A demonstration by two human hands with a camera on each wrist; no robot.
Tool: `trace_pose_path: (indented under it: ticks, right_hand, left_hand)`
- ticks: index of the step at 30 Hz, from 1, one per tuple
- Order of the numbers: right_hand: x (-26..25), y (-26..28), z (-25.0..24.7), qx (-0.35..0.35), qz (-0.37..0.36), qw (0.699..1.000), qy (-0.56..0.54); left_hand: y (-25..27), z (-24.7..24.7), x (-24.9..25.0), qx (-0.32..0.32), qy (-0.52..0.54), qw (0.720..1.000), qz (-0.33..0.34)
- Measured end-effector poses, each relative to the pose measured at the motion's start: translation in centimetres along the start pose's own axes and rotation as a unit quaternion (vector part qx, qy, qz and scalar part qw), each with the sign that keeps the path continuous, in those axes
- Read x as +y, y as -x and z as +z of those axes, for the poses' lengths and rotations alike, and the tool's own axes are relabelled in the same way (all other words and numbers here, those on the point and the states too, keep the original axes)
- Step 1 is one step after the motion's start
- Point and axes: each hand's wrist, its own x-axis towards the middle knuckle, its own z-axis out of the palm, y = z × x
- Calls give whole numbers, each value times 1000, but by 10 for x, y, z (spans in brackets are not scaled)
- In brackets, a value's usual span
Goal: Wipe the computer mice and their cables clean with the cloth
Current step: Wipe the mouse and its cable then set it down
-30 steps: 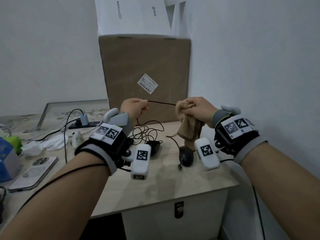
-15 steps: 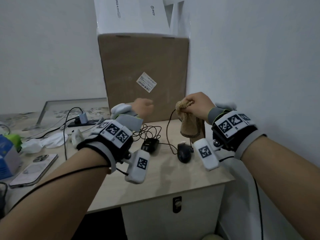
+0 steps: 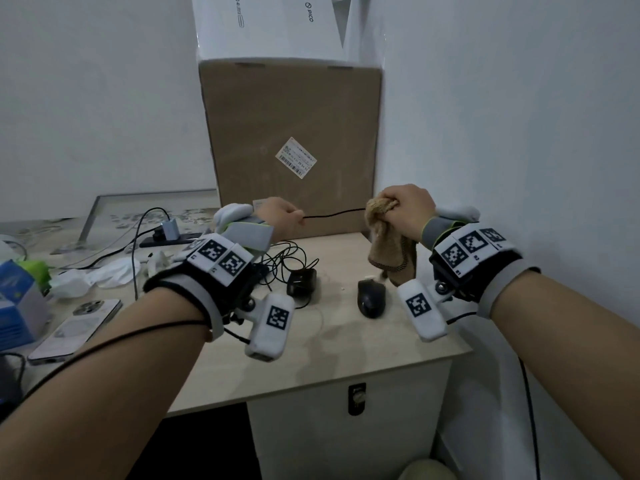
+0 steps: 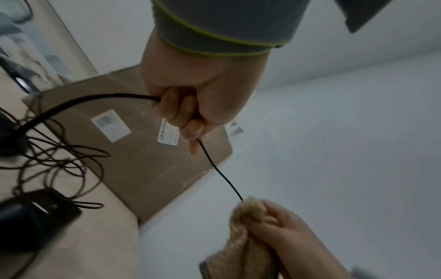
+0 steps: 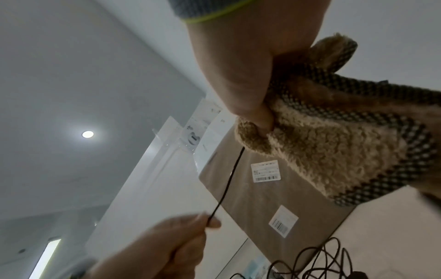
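A thin black mouse cable (image 3: 334, 214) (image 4: 220, 173) (image 5: 229, 184) stretches in the air between my two hands, above the desk. My left hand (image 3: 282, 216) (image 4: 188, 117) grips it in a fist. My right hand (image 3: 403, 207) (image 5: 250, 98) holds a tan fluffy cloth (image 3: 389, 247) (image 5: 334, 143) (image 4: 248, 232) bunched around the cable's other end. Below, one black mouse (image 3: 371, 297) lies on the desk under the hanging cloth. A second black mouse (image 3: 302, 281) (image 4: 33, 213) sits left of it beside a tangle of cable (image 3: 284, 258) (image 4: 54, 156).
A big cardboard box (image 3: 294, 143) stands at the back against the right wall, with white boxes (image 3: 266, 26) on top. On the desk (image 3: 346, 355) to the left lie a phone (image 3: 74, 327), crumpled tissues (image 3: 97, 277), a blue box (image 3: 14, 303) and a charger with cords (image 3: 166, 230).
The hands came close together half a second ago, then drew apart again. The cable is now pulled out between them and the cloth has slid to the right along it.
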Motion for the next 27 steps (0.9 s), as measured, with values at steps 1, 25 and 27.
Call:
trace_pose_path:
  ticks: [1, 25, 27]
  right_hand:
    - [5, 0, -1, 0, 9, 1000, 6]
    - [-16, 16, 35, -71, -97, 993, 8]
    - [-14, 20, 41, -78, -94, 992, -8]
  left_hand:
    - [0, -3, -8, -2, -14, 1000, -16]
    - [-5, 56, 34, -132, 14, 991, 0]
    - [-11, 60, 17, -151, 70, 986, -15]
